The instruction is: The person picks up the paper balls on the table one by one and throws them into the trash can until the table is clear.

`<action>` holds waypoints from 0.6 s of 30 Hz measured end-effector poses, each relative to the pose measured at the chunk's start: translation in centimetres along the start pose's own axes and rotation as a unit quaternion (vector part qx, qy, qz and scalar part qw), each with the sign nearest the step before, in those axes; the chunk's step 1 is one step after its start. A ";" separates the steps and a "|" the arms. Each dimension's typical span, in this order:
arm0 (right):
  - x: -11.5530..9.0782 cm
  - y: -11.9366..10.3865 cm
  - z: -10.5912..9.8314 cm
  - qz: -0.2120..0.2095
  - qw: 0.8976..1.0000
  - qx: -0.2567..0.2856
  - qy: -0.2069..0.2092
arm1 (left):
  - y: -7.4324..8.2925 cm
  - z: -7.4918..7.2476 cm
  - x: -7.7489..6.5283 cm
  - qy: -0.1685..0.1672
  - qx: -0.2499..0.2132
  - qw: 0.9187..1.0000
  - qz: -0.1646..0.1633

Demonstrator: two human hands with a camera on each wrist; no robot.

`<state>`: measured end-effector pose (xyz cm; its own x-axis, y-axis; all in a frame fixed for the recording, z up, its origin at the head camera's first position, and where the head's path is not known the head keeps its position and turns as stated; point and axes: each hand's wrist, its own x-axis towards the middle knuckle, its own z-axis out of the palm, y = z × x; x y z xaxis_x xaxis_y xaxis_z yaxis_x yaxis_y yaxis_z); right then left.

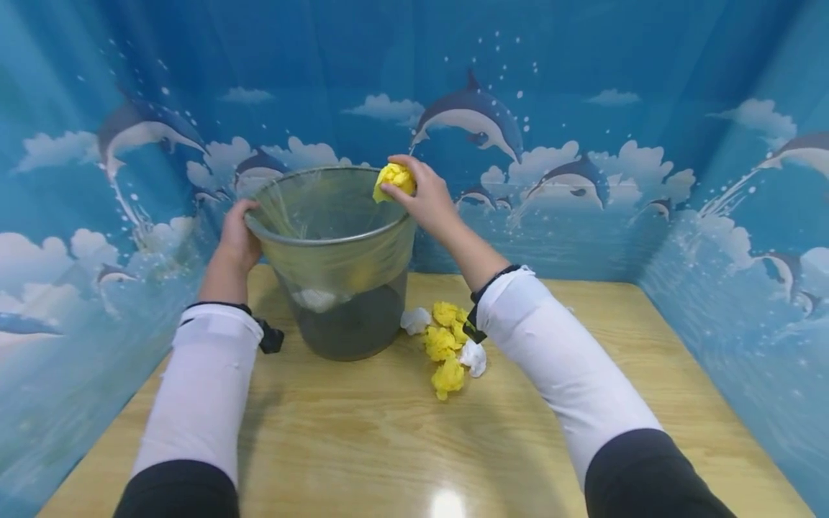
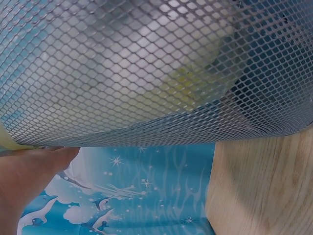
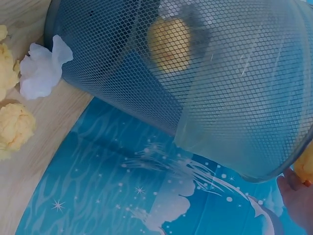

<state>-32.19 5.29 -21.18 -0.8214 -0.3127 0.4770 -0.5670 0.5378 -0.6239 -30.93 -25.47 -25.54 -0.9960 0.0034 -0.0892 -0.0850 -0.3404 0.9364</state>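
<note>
A grey mesh wastebasket (image 1: 350, 316) with a clear yellowish bag liner (image 1: 317, 262) stands on the table. My left hand (image 1: 239, 237) grips its rim on the left side, thumb over the edge. At the right of the rim, my right hand (image 1: 424, 194) pinches a crumpled yellow paper ball (image 1: 392, 180) between thumb and fingers, by the basket's opening. Through the mesh in the right wrist view shows a yellow ball (image 3: 169, 45) inside the liner. Something white (image 2: 151, 54) also shows through the mesh in the left wrist view.
To the right of the basket lie several crumpled yellow paper balls (image 1: 448, 378) and two white ones (image 1: 474, 358), (image 1: 416, 321) on the wooden table (image 1: 363, 439). Blue dolphin-print curtains (image 1: 363, 65) enclose the table at the back and both sides.
</note>
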 end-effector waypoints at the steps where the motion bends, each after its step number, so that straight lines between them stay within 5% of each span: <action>1: 0.0 0.0 0.1 -0.001 1.000 0.001 0.001 | 0.0 -0.1 -0.1 0.000 -0.002 1.000 0.004; 18: 0.4 -1.1 0.8 0.002 0.998 -0.011 -0.060 | 0.1 -0.2 0.0 -0.003 -0.003 1.000 -0.009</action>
<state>-31.94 3.99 -20.77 -0.8260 -0.4014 0.3957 -0.5631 0.5564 -0.6110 -30.88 -25.66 -25.53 -0.9944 0.0144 -0.1045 -0.1030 -0.3452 0.9329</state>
